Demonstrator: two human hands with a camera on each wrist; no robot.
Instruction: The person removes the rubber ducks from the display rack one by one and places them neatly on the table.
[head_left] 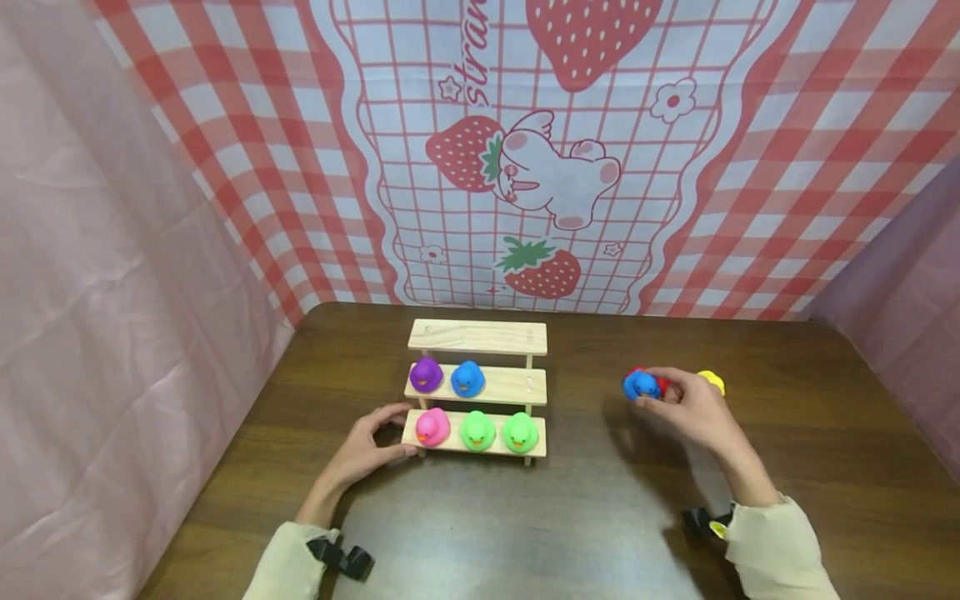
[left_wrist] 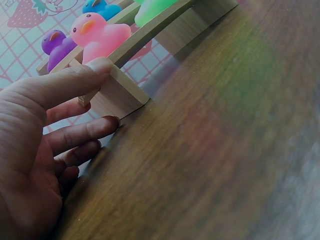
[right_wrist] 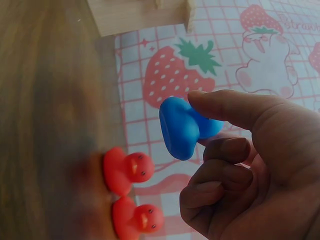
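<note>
1. Since your right hand (head_left: 693, 408) only pinches that blue duck (right_wrist: 179, 131) up near the red ducks (right_wrist: 120, 172), it could slip.
2. Dip low and you'd maybe clip those.
3. Your left hand (head_left: 363, 446) holds the wooden rack (head_left: 477, 336); one jerk could topple the pink duck (head_left: 432, 427).

- Brown wood-grain tabletop (head_left: 480, 533), shiny at the front.
- Standing on it: a stepped, three-tier wooden rack (head_left: 477, 337).
- Middle tier: a purple duck (head_left: 426, 375) beside a blue duck (head_left: 467, 379).
- Bottom tier: a pink duck (head_left: 432, 427), then two green ducks (head_left: 477, 431).
- Right of the rack, on the tabletop: two red ducks (right_wrist: 116, 172); a yellow toy (head_left: 711, 382), partly hidden.
</note>
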